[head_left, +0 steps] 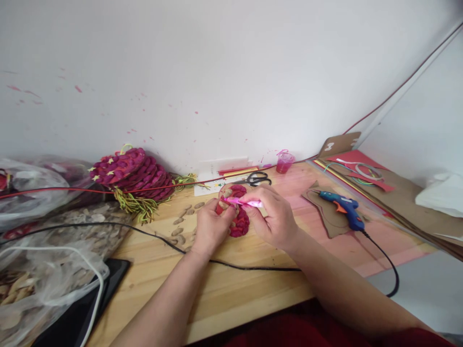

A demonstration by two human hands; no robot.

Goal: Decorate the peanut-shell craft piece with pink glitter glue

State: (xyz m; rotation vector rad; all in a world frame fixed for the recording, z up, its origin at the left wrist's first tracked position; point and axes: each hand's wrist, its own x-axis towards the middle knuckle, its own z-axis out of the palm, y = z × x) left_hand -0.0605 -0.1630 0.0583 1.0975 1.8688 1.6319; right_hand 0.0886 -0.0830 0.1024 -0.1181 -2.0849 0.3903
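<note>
My left hand point(212, 227) is closed on the near-left edge of a red craft piece point(239, 226). Peanut shells cover the piece; some are magenta, and others near my left fingers are plain tan. My right hand point(272, 214) pinches a bright pink pen-like brush point(253, 203), whose tip points left onto the shells at the upper part of the piece. My fingers hide part of the piece and the exact contact of the tip. Several loose peanut shells point(177, 232) lie on the table left of my left hand.
Finished-looking magenta pieces point(155, 178) are stacked at the left beside plastic bags of shells point(104, 226). Black scissors point(258, 178) and a pink cup point(285, 164) stand behind my hands. A blue glue gun point(343, 208) rests on cardboard point(327, 219). A black cord point(249, 267) crosses the table.
</note>
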